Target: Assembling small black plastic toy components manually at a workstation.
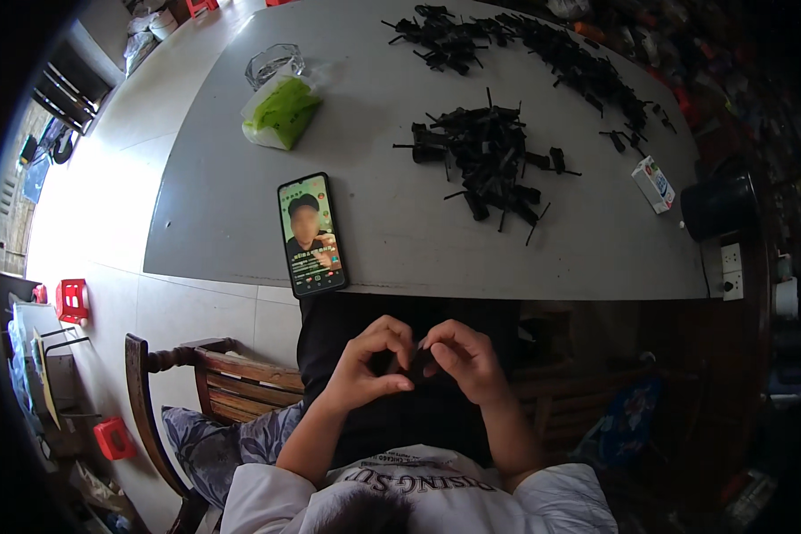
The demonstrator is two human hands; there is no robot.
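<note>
My left hand point(378, 360) and my right hand point(465, 360) are close together above my lap, just off the table's near edge. Both have bent fingers, with the thumbs drawn toward the fingertips. Something small and dark seems to sit between them, but against my black trousers I cannot make it out. Ahead on the grey table point(374, 240) lies a heap of small black parts with thin stems point(489, 156). A lit phone point(313, 233) showing a video of a person rests at the near edge, beyond my left hand.
More black parts point(587, 67) spread along the far right. A green and white plastic bag point(282, 111) lies by a clear glass dish point(274, 64). At right are a small carton point(654, 185), a black container point(719, 206) and wall sockets point(731, 271). A wooden chair point(249, 383) surrounds me.
</note>
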